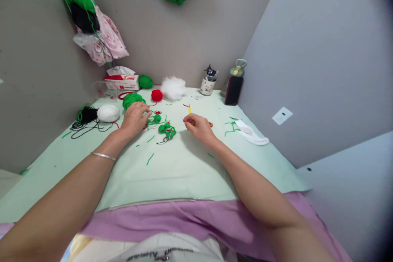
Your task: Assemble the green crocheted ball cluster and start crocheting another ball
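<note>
My left hand (135,116) is over the left middle of the table, its fingers bent and slightly apart beside small green crocheted pieces (156,118). Just behind it lies a green yarn ball (132,100). My right hand (199,127) is closed in a pinch above the table; a faint thin line shows at its fingertips, too fine to name. Beyond those fingers is a slim yellow item (189,109), and an orange-red bit (211,124) peeks out beside the knuckles. Between my hands rests a green crocheted cluster (167,130) with a black strand by it.
At the back are a red yarn ball (156,95), white stuffing (173,88), a jar of tools (208,84), a phone (233,90) and a tissue box (123,82). White yarn (108,113) sits left; white cloth (251,134) lies right. Green scraps (150,159) are scattered about.
</note>
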The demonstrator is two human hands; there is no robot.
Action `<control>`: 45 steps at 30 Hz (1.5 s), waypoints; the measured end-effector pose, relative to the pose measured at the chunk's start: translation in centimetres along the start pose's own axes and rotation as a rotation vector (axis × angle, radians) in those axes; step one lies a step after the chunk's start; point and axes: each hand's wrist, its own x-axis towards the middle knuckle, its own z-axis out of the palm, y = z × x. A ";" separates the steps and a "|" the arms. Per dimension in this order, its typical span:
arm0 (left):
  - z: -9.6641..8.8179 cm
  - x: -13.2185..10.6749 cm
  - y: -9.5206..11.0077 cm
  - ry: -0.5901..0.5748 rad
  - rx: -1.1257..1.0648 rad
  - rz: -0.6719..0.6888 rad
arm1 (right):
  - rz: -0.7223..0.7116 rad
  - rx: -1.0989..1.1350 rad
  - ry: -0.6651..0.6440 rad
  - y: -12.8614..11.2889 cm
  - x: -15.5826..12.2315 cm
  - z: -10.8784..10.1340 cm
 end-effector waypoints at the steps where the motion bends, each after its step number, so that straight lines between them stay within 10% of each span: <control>1: -0.1 0.0 0.0 0.004 0.009 -0.019 | 0.010 0.035 -0.002 0.0 0.0 0.0; 16: 1.2 -1.0 0.8 -0.077 0.184 0.050 | 0.098 0.255 -0.015 -0.5 -0.1 0.0; 22: -0.2 -0.8 2.0 0.102 -0.172 -0.082 | 0.139 0.403 -0.004 -1.4 0.0 -0.4; 30: -1.6 -2.4 8.1 0.043 -0.719 -0.191 | 0.046 0.571 -0.135 -3.2 -0.9 -0.8; 37: -1.1 -3.1 9.9 -0.104 -0.984 -0.265 | -0.057 0.627 -0.346 -4.9 -2.3 0.6; 45: -2.5 -3.1 8.0 -0.622 -0.926 -0.154 | 0.165 0.722 -0.039 -3.8 -0.6 -1.9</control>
